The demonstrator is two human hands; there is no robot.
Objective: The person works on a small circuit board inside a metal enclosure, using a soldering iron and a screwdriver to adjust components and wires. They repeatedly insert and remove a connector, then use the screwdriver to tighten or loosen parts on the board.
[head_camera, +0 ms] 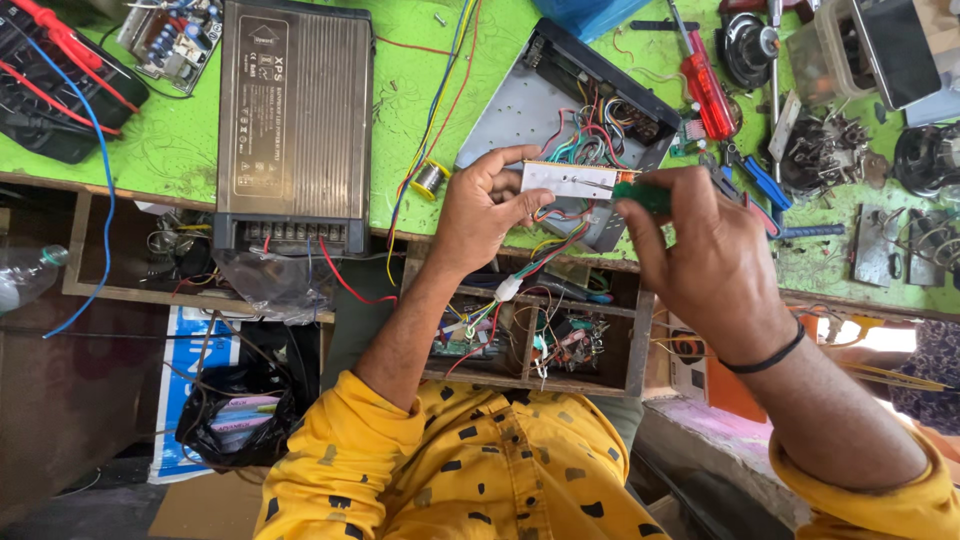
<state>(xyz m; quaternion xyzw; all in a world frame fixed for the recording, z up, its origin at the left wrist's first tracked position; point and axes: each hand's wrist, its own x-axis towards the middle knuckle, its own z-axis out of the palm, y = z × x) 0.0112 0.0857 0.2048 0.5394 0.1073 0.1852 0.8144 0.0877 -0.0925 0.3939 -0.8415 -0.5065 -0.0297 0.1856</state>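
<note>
Two hands work close together over the front edge of the green tabletop (180, 150). The left hand (480, 205) is closed around one end of a small white circuit board (570, 180), with the thumb and fingers pinching it, and holds it raised just above the tabletop edge. Coloured wires (545, 245) hang from the board down to a white plug (507, 289). The right hand (715, 260) is closed around a screwdriver with a green handle (640, 196), and its thin metal tip lies on the board. Just behind the board, an open metal case (530, 105) with many wires inside rests on the tabletop. A large dark metal box (295, 110) lies to the left, well apart from the hands. A red screwdriver (708, 90) lies to the right, near a black speaker (748, 45). Under the tabletop, a wooden shelf (635, 345) holds more small boards and wires.
</note>
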